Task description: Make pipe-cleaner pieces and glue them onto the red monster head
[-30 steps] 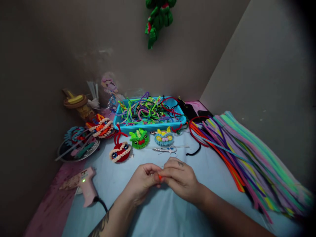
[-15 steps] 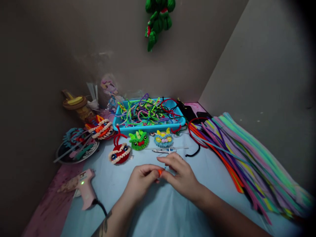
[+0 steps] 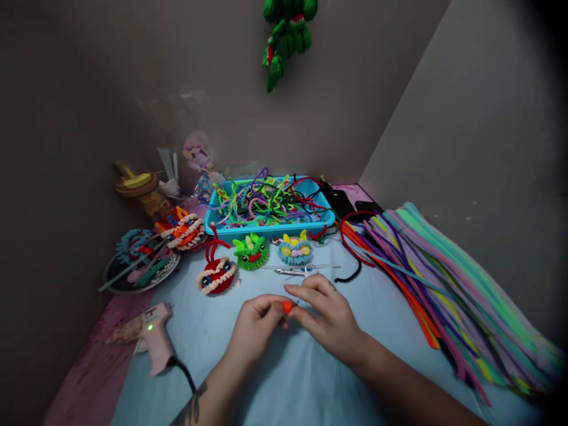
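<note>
A small orange piece (image 3: 287, 306), apparently coiled pipe cleaner, is pinched between the thumb and fingers of my left hand (image 3: 258, 322). My right hand (image 3: 328, 313) meets it from the other side, thumb against the piece and index finger raised above it; its lower fingers are partly hidden. Just beyond my fingertips lie scissors (image 3: 295, 271). Behind them sit a blue-and-yellow fuzzy animal head (image 3: 295, 249) and a green one (image 3: 251, 253). To the left of these rests a red head (image 3: 217, 277) with cream trim.
A blue tray (image 3: 270, 228) of tangled pipe cleaners stands at the back. Long pipe cleaners (image 3: 426, 278) are heaped at right. On the left are a pink glue gun (image 3: 156, 337) with a lit green light, its cord, and a metal bowl (image 3: 133, 287). Green figures (image 3: 286, 41) hang above.
My hands stay nearly in place around the orange piece, and slightly more of it shows between the fingers. The whole view has shifted a little.
</note>
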The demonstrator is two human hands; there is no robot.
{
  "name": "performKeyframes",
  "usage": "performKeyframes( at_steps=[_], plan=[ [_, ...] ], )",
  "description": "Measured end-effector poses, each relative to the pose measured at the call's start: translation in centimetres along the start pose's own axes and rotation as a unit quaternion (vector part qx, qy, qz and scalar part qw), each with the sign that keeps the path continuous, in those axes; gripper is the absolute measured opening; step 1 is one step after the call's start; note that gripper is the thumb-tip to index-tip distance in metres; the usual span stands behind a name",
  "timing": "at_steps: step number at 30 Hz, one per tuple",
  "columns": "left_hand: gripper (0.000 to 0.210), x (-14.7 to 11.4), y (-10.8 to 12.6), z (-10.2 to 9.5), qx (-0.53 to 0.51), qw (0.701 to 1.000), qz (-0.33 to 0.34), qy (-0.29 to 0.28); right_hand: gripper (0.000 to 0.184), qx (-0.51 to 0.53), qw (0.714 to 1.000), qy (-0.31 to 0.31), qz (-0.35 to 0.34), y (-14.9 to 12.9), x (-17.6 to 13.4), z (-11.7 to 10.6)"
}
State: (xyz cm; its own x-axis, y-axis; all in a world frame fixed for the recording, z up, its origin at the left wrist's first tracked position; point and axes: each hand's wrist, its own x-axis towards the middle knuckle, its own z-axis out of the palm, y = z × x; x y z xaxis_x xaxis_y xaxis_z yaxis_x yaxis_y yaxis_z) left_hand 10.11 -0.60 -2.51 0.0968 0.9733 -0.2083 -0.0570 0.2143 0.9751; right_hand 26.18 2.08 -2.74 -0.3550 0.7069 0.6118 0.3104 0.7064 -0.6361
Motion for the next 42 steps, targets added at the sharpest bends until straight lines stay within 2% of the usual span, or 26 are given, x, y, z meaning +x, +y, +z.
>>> performKeyframes(
  at_steps=[7, 12, 15, 22, 29, 37, 42],
  plan=[
    [0.047, 0.1, -0.6, 0.3, -0.070, 0.997, -0.038, 0.025, 0.016, -0.021, 0.999, -0.023, -0.005, 0.0, -0.2, 0.1],
    [0.041, -0.2, 0.1, 0.5, -0.179, 0.980, -0.090, -0.010, 0.009, 0.026, 0.999, -0.011, 0.042, -0.5, 0.4, -0.1],
    [0.034, -0.2, 0.4, 0.4, -0.178, 0.979, -0.095, -0.017, 0.011, 0.026, 0.999, -0.008, 0.026, -0.5, 0.5, -0.2],
    [0.031, 0.0, -0.2, -0.2, -0.118, 0.990, -0.080, -0.014, 0.021, 0.027, 0.998, -0.017, -0.058, -0.4, 0.5, -0.5],
    [0.031, -0.1, -0.4, 0.4, -0.110, 0.992, -0.064, -0.003, 0.033, 0.014, 0.996, -0.029, -0.087, -0.5, 0.2, -0.6],
    [0.033, -0.1, -0.6, 0.5, -0.111, 0.992, -0.067, 0.000, 0.029, 0.022, 0.997, -0.030, -0.073, -0.4, 0.2, -0.5],
    [0.033, -0.2, 0.0, 0.5, -0.145, 0.988, -0.060, -0.013, 0.026, 0.038, 0.999, -0.014, 0.001, -0.4, 0.1, -0.1]
  ],
)
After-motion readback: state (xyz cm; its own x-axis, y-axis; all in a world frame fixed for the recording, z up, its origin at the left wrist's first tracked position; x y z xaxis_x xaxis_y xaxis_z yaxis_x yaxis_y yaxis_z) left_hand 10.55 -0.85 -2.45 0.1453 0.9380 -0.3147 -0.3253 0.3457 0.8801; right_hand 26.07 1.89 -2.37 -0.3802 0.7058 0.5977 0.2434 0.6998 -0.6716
